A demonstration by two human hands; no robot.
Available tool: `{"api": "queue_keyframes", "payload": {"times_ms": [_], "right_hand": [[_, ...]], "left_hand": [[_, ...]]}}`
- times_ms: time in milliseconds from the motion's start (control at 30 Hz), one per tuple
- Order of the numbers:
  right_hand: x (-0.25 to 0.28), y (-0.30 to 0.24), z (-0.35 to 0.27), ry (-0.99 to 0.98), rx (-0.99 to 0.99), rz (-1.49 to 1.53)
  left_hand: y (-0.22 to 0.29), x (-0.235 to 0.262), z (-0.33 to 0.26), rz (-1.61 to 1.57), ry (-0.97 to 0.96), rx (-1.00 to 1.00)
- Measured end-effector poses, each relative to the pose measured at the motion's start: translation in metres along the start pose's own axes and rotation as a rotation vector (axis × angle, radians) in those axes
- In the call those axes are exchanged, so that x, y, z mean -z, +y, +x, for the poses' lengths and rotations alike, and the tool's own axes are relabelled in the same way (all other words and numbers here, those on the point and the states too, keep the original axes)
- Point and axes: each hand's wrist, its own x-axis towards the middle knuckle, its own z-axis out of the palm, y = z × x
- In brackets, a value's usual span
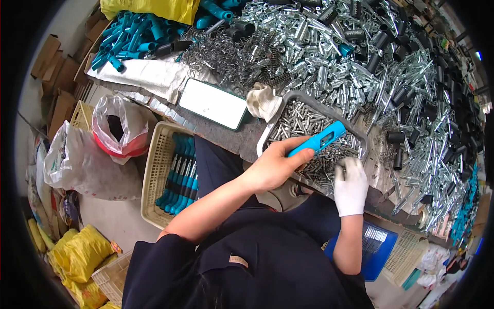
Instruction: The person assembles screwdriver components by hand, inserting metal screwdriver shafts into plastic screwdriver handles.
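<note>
My bare left hand [275, 167] grips a bright blue tool handle [326, 138] with an oblong slot in its side, tilted up to the right. The handle is above a grey-rimmed tray [268, 133] of small silver metal pins [299, 119]. In a white glove, my right hand [352, 189] is at the tray's near right corner, beside the small parts. Its fingers are curled together, and whatever lies between them is hidden. A crumpled whitish glove [262, 102] rests against the tray's far left corner.
A phone with a white screen [213, 102] lies left of the tray. Beyond are heaps of springs [231, 56], silver metal parts [321, 77] and teal handles [136, 36]. A cream basket [149, 193] with teal-handled tools stands at lower left; a blue bin [378, 257] at lower right.
</note>
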Motion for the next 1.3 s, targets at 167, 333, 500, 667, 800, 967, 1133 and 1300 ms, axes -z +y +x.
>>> {"api": "queue_keyframes", "payload": {"times_ms": [167,333,500,667,800,967,1133,1300], "right_hand": [[0.001,-0.003,-0.003,0.101,-0.014,0.193],[0.022,-0.019,-0.003,0.08,-0.368,0.96],[0.015,-0.042,-0.002,0.097,-0.382,1.194],[0.019,-0.047,-0.002,0.143,-0.369,1.072],[0.008,-0.04,-0.001,0.264,-0.207,0.901],[0.006,-0.036,0.002,0.509,0.195,0.418],[0.008,-0.031,0.003,0.476,0.233,0.354],[0.003,-0.026,0.004,0.581,0.322,0.414]], "left_hand": [[-0.006,-0.002,0.002,0.004,0.001,-0.012],[0.002,-0.008,-0.001,-0.03,0.038,0.052],[0.005,-0.011,-0.006,-0.097,0.008,0.137],[0.01,-0.019,-0.009,-0.085,-0.013,0.153],[0.011,-0.022,-0.011,-0.052,-0.027,0.131],[0.012,-0.024,-0.01,-0.043,-0.022,0.145],[0.007,-0.026,-0.007,0.043,0.047,0.09],[0.013,-0.027,-0.007,-0.062,-0.009,0.151]]}}
